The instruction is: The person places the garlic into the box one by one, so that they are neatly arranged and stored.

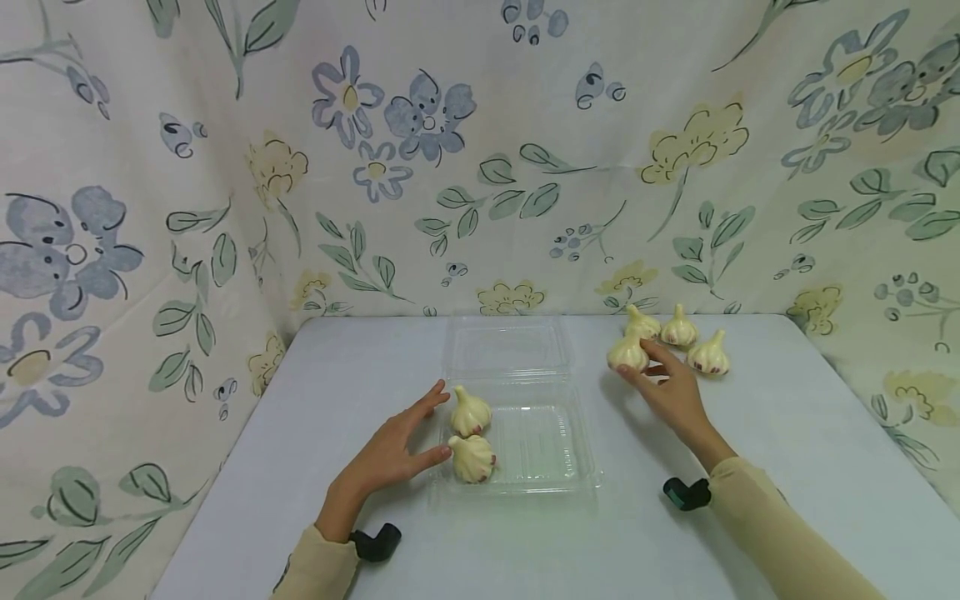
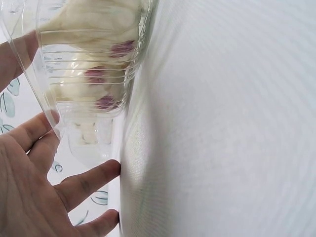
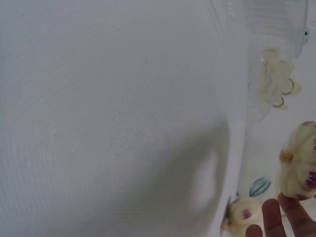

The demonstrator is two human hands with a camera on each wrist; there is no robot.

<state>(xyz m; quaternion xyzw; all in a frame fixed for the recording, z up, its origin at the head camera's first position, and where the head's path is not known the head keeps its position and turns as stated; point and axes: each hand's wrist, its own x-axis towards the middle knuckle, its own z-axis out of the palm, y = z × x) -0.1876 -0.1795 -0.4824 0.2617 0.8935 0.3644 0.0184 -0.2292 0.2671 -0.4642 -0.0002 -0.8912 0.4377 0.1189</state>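
Head view: six garlic bulbs total. Two garlic bulbs (image 1: 472,460) sit in the clear container (image 1: 536,446), one behind the other along its left side. One held bulb (image 1: 627,356) is in the right hand (image 1: 675,398), pinched between thumb and fingers. Three loose bulbs (image 1: 708,357) stand on the table (image 1: 352,367), grouped near its far edge, just beside the held one. Bulbs cream, glossy, rounded and ribbed, pointed necks, purplish patches low down. One container: thin transparent plastic, rectangular, ridged floor; its one lid (image 1: 510,350) lies folded back, flat, toward the far edge. Left hand (image 1: 393,450) at the container's left side, thumb and fingers spread apart. Hands well apart. Two beige sleeves (image 1: 787,525), two black wrist devices (image 1: 378,543). Table white, smooth; cloth backdrop (image 1: 525,125) printed with blue and yellow flowers, green leaves.

Left wrist view: fingertips touch the plastic rim, two lower fingers reach out straight beside the container. Bulbs show through the ridged wall, three purple patches.

Right wrist view: two bulbs, the held one at the fingertips, partly cropped, and another lower down. Container corner at top, blurry.
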